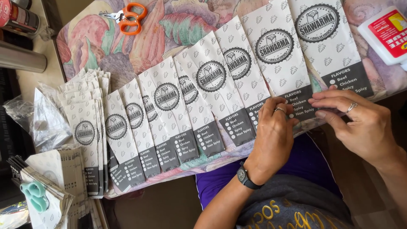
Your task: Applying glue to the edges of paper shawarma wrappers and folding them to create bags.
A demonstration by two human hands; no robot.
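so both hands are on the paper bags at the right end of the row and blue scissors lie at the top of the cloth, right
Not quite: the scissors at the top of the cloth are orange, as the head view shows. The rest holds: the left hand and right hand both touch the paper bags at the right end of the row.

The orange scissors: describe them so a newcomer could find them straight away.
Start from the floral cloth that covers the table and go to its far edge, beyond the fanned row of paper bags. The scissors lie there alone, with bright orange handles, unlike the pale green pair at the near left.
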